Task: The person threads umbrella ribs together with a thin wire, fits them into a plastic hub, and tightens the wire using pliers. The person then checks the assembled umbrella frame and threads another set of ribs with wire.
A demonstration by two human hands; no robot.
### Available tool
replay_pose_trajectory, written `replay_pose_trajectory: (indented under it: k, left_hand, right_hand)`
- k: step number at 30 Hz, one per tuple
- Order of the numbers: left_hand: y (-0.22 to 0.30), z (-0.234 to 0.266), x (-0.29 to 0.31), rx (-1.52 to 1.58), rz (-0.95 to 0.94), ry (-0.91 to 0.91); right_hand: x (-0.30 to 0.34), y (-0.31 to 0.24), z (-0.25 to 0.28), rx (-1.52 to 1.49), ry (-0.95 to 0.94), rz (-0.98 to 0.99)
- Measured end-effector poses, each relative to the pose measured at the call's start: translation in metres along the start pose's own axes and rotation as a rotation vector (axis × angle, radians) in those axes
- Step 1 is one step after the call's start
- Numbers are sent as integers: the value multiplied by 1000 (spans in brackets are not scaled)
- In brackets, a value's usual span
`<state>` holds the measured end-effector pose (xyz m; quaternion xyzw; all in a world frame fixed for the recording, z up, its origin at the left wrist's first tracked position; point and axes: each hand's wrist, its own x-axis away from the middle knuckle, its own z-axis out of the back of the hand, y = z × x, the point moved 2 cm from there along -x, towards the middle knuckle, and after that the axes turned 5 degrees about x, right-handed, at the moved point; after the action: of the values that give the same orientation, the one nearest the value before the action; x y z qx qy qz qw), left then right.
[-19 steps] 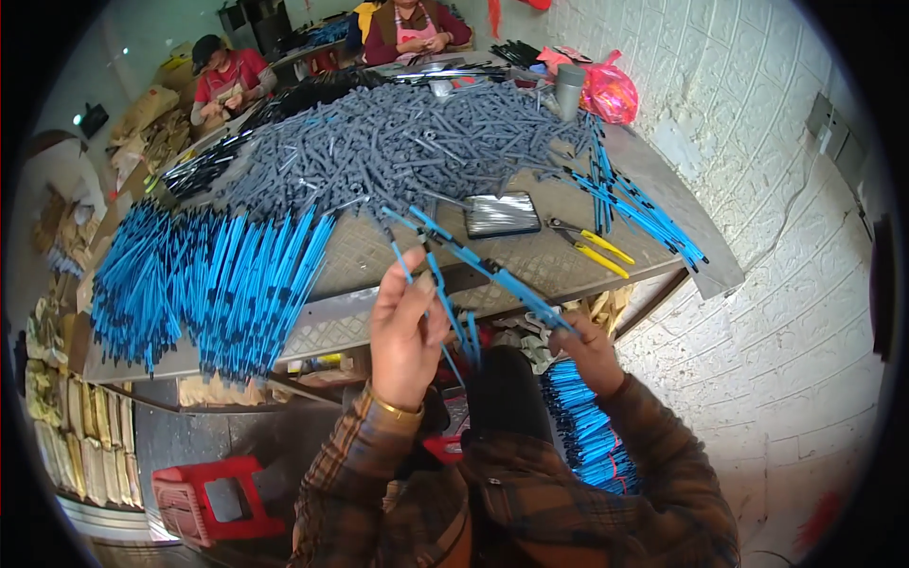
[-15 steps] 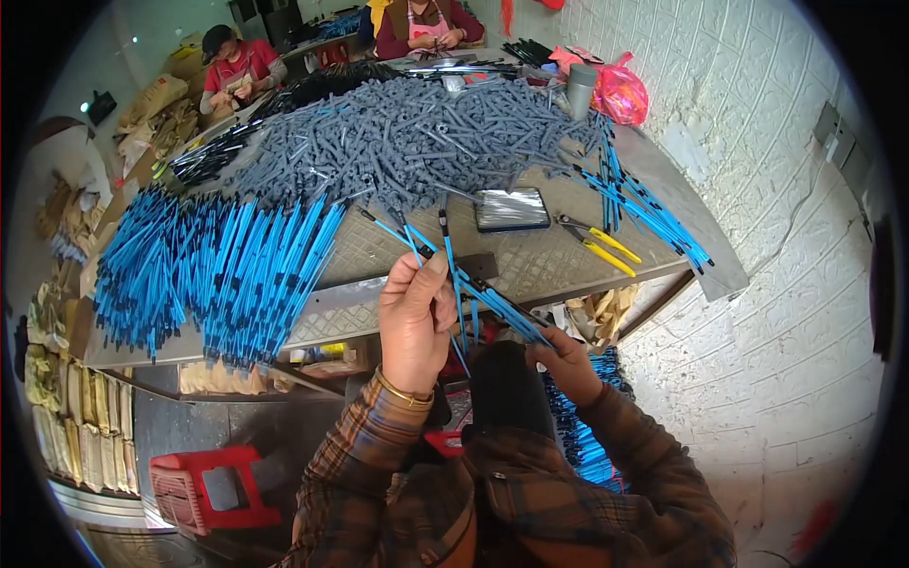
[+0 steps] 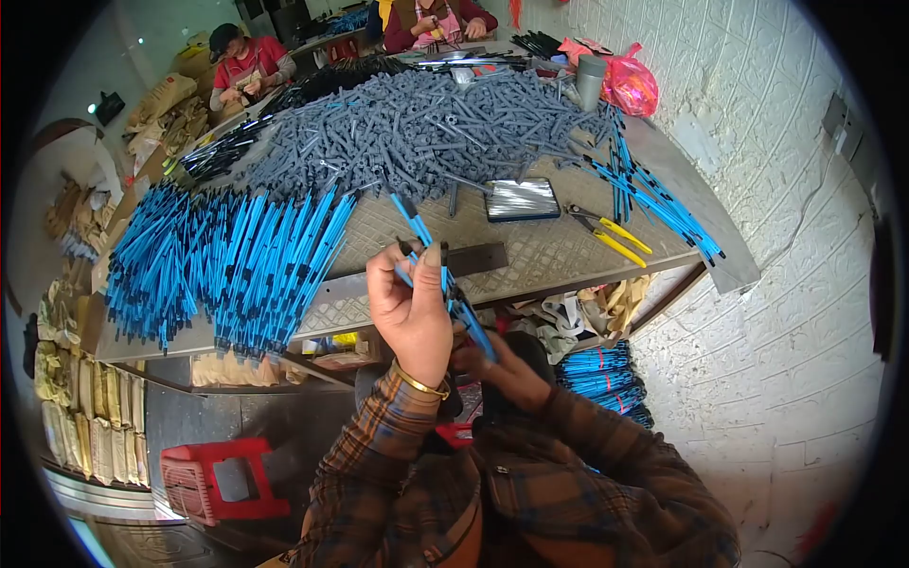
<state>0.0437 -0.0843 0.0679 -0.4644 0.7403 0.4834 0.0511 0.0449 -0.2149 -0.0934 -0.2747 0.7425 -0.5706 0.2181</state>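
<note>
My left hand (image 3: 413, 308) is raised in front of the table's near edge, thumb up, pinching several thin blue rods (image 3: 413, 220) with black ends. They slant from upper left to lower right through its fingers. My right hand (image 3: 516, 374) is just below and to the right, its curled fingers around the lower part of the same rods (image 3: 480, 338); its fingertips are partly hidden behind my left hand and the rods. Beyond the hands, a large heap of grey tubular plastic parts (image 3: 407, 133) covers the table. A thick spread of blue rods (image 3: 275, 260) lies on the left.
A flat case of silvery pins (image 3: 523, 200) and yellow-handled pliers (image 3: 620, 241) lie right of centre. More blue rods (image 3: 663, 208), a grey cup (image 3: 590, 83) and a pink bag (image 3: 631, 83) are farther right. Bundled rods (image 3: 606, 379) sit below; a red stool (image 3: 222, 480) stands lower left. Two people work across the table.
My right hand has moved left, close under my left hand. The held rods now stand steeper and closer together. The whole view has shifted slightly.
</note>
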Motion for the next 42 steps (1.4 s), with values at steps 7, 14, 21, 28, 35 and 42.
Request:
replay_pose_trajectory:
  k: [7, 14, 21, 28, 35, 42]
  left_hand:
    - [-9, 8, 0, -4, -5, -4]
    - [-14, 9, 2, 19, 19, 107]
    - [-12, 16, -6, 67, 283, -24]
    - [-13, 28, -13, -4, 209, -116]
    - [-9, 30, -11, 101, 412, -35]
    - [-19, 40, -11, 129, 211, -97]
  right_hand:
    - [-7, 43, -15, -379, -156, -236]
    - [-14, 19, -29, 352, -53, 119]
    - [-1, 13, -26, 252, 175, 150]
    - [9, -13, -9, 311, 295, 167]
    - [9, -24, 0, 217, 330, 189]
    - [13, -25, -9, 166, 280, 199]
